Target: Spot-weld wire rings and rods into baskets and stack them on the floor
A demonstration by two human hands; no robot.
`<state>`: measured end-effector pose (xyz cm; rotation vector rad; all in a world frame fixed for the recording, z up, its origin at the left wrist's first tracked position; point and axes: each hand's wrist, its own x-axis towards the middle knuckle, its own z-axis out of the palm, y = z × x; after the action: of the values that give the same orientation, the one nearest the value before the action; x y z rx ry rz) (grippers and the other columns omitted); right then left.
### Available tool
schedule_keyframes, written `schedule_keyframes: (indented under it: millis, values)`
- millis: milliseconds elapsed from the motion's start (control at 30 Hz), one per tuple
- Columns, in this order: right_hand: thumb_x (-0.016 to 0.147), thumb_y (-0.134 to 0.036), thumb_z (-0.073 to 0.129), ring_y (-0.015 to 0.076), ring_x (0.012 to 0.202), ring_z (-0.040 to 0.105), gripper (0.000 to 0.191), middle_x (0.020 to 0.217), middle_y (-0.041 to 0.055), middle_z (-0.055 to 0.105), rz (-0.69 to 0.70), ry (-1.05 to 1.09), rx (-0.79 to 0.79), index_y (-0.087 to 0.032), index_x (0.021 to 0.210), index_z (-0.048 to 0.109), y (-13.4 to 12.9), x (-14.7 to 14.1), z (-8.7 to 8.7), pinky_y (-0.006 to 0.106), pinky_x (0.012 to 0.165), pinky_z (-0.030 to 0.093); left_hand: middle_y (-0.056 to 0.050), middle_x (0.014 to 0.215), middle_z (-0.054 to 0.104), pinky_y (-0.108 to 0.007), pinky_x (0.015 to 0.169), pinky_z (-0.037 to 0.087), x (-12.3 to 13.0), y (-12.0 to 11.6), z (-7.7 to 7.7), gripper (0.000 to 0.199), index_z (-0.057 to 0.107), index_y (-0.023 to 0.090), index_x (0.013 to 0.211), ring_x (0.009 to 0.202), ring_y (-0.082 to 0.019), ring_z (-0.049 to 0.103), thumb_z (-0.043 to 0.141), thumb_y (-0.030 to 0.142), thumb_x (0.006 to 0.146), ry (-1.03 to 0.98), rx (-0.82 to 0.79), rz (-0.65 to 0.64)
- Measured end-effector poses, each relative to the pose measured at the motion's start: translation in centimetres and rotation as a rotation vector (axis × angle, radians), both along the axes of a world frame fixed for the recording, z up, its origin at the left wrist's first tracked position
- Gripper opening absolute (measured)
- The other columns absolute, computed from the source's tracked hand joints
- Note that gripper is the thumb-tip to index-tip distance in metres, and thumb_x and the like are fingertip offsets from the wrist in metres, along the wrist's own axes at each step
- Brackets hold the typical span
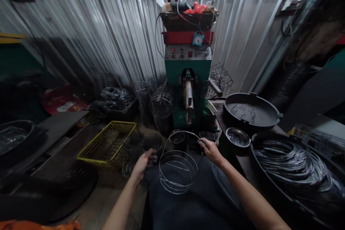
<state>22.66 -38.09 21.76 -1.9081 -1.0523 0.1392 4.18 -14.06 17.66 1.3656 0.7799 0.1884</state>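
Note:
My right hand [209, 150] is closed on the rim of a round wire basket [178, 167], made of thin bright hoops joined by upright wires. The basket hangs tilted above my dark-clothed lap, its large top hoop raised toward the machine. To the left of the basket, my left hand [146, 161] is apart from it, fingers partly spread and somewhat blurred, with nothing visible in them. Straight ahead stands a green machine [175, 79] with a projecting metal arm [189, 97] above the basket.
At left is a yellow crate [107, 160]; stacked wire baskets [161, 102] stand beside the machine. On the right are a black pan with wire pieces [265, 124], a small metal bowl [238, 145] and a large tub of wire hoops [293, 161].

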Motion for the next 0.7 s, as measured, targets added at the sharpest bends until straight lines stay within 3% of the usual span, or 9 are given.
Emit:
schedule_keyframes:
  millis: [100,167,333,433,567,700]
  values:
    - [0.083,-0.040,0.038,0.0158,0.072,0.054,0.031,0.075,0.0032,0.060,-0.066,0.042,0.044,-0.018,0.086,0.060,-0.3,0.3,0.7,0.025,0.068,0.040,-0.006,0.061,0.063,-0.029,0.051,0.046,-3.1,-2.3,-4.3,0.049,0.060,0.016,0.077,0.055,-0.017,0.060,0.042,0.061,0.072,0.200,-0.277,-0.002]
    - [0.082,-0.040,0.039,0.0160,0.074,0.055,0.031,0.076,0.0030,0.061,-0.081,0.073,0.073,-0.018,0.085,0.061,-0.3,0.8,0.8,0.025,0.069,0.040,-0.009,0.066,0.065,-0.032,0.055,0.048,-3.7,-3.8,-5.0,0.050,0.061,0.016,0.080,0.065,-0.021,0.063,0.037,0.060,0.075,0.126,-0.437,-0.030]
    - [0.081,-0.041,0.040,0.0145,0.070,0.054,0.032,0.072,0.0016,0.059,-0.185,0.227,0.191,-0.017,0.084,0.061,-0.9,2.5,-0.4,0.025,0.066,0.041,-0.007,0.087,0.067,-0.037,0.068,0.051,-2.7,-5.3,-1.7,0.031,0.062,0.026,0.094,0.086,-0.023,0.062,0.044,0.046,0.077,-0.158,-0.568,0.034]
    - [0.081,-0.042,0.041,0.0117,0.060,0.050,0.033,0.065,-0.0003,0.055,-0.198,0.350,0.266,-0.016,0.084,0.061,-1.0,3.6,-1.8,0.023,0.058,0.040,-0.003,0.083,0.068,-0.035,0.073,0.050,-2.1,-5.7,-0.4,0.030,0.058,0.030,0.107,0.084,-0.019,0.063,0.046,0.035,0.079,-0.192,-0.648,0.074]
    - [0.080,-0.044,0.044,0.0099,0.053,0.048,0.034,0.059,-0.0021,0.051,-0.145,0.495,0.329,-0.016,0.089,0.061,-0.1,4.8,-4.0,0.021,0.050,0.039,0.003,0.077,0.068,-0.029,0.075,0.050,-2.1,-6.6,-1.4,0.038,0.054,0.033,0.112,0.072,-0.013,0.064,0.047,0.016,0.079,-0.226,-0.780,0.252]
    - [0.080,-0.045,0.042,0.0103,0.053,0.050,0.036,0.060,-0.0018,0.054,-0.091,0.560,0.318,-0.017,0.096,0.061,1.0,5.6,-6.2,0.021,0.050,0.041,-0.002,0.080,0.068,-0.031,0.075,0.049,-2.5,-7.4,-2.4,0.033,0.058,0.027,0.106,0.079,-0.016,0.063,0.048,0.016,0.076,-0.323,-0.869,0.278]
